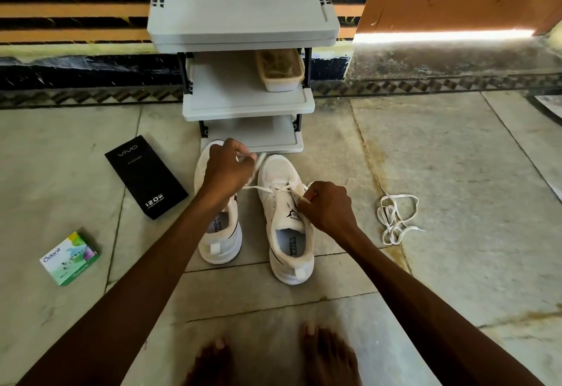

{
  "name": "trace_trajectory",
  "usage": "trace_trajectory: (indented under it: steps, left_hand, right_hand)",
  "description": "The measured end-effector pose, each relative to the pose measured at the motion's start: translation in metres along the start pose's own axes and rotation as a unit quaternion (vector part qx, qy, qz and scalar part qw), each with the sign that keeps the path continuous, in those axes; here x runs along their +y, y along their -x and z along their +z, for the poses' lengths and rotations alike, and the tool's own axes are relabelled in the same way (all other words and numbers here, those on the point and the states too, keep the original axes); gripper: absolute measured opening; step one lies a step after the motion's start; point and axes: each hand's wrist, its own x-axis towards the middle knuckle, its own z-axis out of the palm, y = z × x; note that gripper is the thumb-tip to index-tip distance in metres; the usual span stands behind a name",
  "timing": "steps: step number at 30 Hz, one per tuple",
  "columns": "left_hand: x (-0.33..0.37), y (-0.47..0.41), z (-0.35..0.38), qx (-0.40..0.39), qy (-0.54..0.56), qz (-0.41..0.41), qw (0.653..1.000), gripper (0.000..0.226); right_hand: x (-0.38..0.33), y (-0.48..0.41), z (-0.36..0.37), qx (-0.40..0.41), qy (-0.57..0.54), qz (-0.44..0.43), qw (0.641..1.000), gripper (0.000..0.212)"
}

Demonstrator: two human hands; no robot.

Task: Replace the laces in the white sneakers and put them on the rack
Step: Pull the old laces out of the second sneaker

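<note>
Two white sneakers stand side by side on the tiled floor, toes toward the grey rack (248, 103). The right sneaker (287, 227) has a white lace (263, 188) threaded across its lower eyelets. My left hand (226, 169) hovers over the left sneaker (220, 233) and pinches one end of that lace, pulled up and to the left. My right hand (327, 207) pinches the other end beside the right sneaker's tongue. The left sneaker shows no lace where it is visible; my left arm hides its front.
A loose white lace (395, 218) lies tangled on the floor to the right. A black phone box (146, 175) and a small green box (70, 258) lie to the left. A beige tray (279, 69) sits on the rack's middle shelf. My bare feet (273, 355) are at the bottom.
</note>
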Motion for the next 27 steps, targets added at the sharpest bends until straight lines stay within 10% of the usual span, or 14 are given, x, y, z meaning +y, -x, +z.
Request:
trace_trajectory:
  steps: [5, 17, 27]
  left_hand:
    - [-0.007, 0.035, 0.014, -0.04, -0.235, 0.123, 0.964, 0.046]
    - [-0.02, 0.051, 0.039, -0.038, -0.212, 0.091, 0.972, 0.064]
    - [-0.021, 0.049, 0.032, -0.061, -0.146, 0.064, 0.985, 0.053]
  right_hand:
    - [-0.001, -0.002, 0.002, -0.032, 0.027, -0.082, 0.996, 0.028]
    - [0.004, -0.007, 0.0, -0.029, 0.024, -0.135, 0.99, 0.038]
    - [-0.022, 0.004, -0.003, -0.075, 0.309, -0.233, 0.919, 0.067]
